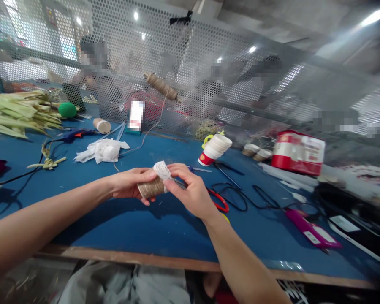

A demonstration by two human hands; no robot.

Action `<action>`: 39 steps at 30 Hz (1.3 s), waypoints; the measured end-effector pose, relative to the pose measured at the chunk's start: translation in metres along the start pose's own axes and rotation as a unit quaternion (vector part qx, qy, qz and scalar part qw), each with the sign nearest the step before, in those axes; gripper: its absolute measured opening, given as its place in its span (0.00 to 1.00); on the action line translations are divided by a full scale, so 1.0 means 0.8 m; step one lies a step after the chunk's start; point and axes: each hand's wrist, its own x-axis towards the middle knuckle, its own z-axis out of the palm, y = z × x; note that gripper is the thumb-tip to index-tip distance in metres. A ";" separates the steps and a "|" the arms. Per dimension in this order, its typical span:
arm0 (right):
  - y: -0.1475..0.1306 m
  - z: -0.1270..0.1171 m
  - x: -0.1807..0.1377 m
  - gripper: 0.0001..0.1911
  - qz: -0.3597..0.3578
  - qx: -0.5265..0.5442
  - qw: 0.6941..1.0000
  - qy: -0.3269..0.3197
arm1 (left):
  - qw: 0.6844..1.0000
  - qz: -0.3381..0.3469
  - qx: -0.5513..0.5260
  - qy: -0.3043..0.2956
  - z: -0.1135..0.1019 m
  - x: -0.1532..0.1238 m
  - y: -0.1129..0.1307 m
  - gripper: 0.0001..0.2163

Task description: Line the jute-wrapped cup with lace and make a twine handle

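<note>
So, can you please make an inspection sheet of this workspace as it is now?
Surface: blue table top, wooden front edge.
Job's things: brown twine-wrapped cylinder with white fabric rosette at its end.
Clutter: white fabric scraps, pale green leaf strips, stacked white paper cups, red-handled scissors, red-and-white package.
Grips: left hand holds the cylinder; right hand pinches the rosette.
Cables: black cable loops right of the hands, near magenta tool.
Surroundings: perforated metal screen, people behind it.

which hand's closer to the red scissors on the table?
Right. The right hand is directly beside the red scissors, partly covering them, pinching the white fabric. The left hand is farther off, beyond the twine-wrapped cup it holds.
</note>
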 end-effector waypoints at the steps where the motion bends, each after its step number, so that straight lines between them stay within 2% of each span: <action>1: 0.000 0.001 0.000 0.03 0.007 -0.008 1.000 0.010 | 1.000 0.005 0.008 0.008 0.001 0.000 0.000 0.26; 5: 0.003 0.003 -0.001 0.04 0.038 -0.035 0.998 0.046 | 0.997 0.022 0.046 0.055 0.009 0.000 -0.001 0.28; 10: 0.004 0.005 -0.001 0.05 0.050 -0.066 0.995 0.056 | 0.978 0.056 0.121 0.160 0.016 0.004 -0.005 0.34; 19: 0.006 0.005 0.000 0.06 0.088 -0.050 0.994 0.048 | 0.949 0.087 0.217 0.210 0.020 0.009 -0.009 0.37; 22: 0.007 0.005 0.001 0.08 0.114 -0.016 0.993 0.040 | 0.923 0.106 0.290 0.229 0.013 0.011 -0.015 0.41; 27: 0.005 0.006 0.002 0.10 0.157 -0.011 0.987 0.013 | 0.848 0.135 0.440 0.263 0.008 0.008 -0.019 0.41; 39: 0.003 0.008 0.004 0.13 0.234 0.068 0.970 -0.013 | 0.762 0.190 0.568 0.245 0.009 0.007 -0.021 0.43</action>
